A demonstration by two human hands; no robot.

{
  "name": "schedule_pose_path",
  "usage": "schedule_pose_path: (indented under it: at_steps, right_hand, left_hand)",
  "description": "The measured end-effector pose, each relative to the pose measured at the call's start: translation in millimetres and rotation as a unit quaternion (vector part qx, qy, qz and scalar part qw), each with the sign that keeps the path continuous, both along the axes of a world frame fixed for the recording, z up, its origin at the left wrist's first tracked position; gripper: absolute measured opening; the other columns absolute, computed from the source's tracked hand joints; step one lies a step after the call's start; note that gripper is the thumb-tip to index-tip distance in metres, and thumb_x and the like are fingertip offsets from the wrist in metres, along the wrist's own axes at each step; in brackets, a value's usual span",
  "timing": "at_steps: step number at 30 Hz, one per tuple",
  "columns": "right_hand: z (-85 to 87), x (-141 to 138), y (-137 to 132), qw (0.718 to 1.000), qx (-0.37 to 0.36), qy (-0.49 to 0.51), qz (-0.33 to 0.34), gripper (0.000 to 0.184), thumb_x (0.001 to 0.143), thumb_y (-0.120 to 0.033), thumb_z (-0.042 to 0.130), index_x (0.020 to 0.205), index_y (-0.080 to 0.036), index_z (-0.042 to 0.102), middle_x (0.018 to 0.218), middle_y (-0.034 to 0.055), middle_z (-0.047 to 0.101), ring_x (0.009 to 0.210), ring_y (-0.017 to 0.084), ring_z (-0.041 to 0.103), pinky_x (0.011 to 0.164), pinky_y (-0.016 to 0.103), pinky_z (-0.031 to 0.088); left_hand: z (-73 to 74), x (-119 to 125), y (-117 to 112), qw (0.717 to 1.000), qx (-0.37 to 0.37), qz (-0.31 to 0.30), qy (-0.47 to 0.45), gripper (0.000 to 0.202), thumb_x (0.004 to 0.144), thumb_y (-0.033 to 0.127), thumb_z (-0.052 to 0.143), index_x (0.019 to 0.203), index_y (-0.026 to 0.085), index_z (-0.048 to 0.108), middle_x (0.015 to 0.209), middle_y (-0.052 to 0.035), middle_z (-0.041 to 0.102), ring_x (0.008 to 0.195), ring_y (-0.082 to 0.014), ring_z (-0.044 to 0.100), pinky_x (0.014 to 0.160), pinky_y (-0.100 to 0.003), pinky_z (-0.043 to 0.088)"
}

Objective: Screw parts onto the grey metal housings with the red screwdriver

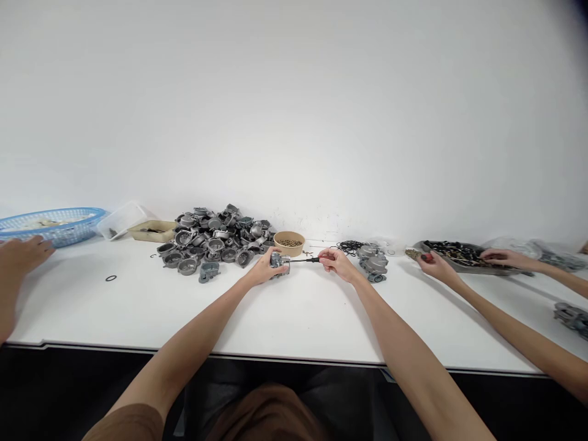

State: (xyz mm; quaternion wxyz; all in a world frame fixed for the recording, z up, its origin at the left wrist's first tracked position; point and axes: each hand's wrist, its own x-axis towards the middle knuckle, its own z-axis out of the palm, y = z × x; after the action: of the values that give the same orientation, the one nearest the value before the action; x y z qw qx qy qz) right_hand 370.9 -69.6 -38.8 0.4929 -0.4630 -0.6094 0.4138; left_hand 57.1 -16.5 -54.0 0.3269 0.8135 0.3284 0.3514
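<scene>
My left hand is closed around a small grey metal casting resting on the white table. My right hand grips the black handle of a screwdriver, whose shaft points left into the casting. Just behind the casting stands a tan bowl of small brass-coloured parts. A big pile of similar grey castings lies to the left of the bowl.
A few finished castings and black O-rings lie to the right. Another person's hands work at a dark tray far right. A third person's hand is at left by a blue basket. Plastic trays sit behind.
</scene>
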Motion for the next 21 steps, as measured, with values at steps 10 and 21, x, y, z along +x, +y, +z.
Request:
schedule_pose_path:
  at_steps: [10,21]
  right_hand:
    - [9.2,-18,-3,0.997,0.031,-0.041,-0.050,0.046,0.080,-0.060,0.069,0.068,-0.017,0.057,0.058,-0.0013,0.054,0.042,0.008,0.039,0.043,0.025,0.034]
    - [6.1,-21,-3,0.997,0.072,-0.007,-0.011,0.039,0.071,-0.042,0.082,0.096,-0.019,0.063,0.066,-0.0035,0.057,0.056,0.011,0.050,0.057,0.026,0.042]
  left_hand:
    - [-0.8,-3,4,1.000,0.010,0.006,-0.001,0.058,0.081,0.056,0.071,0.125,0.027,0.046,0.108,-0.0044,0.062,0.093,-0.0226,0.059,0.082,-0.034,0.046]
    - [3.2,-4,7,0.996,-0.079,0.050,0.008,0.065,0.081,0.063,0.066,0.131,0.027,0.044,0.111,-0.0068,0.063,0.088,-0.0230,0.059,0.080,-0.037,0.047]
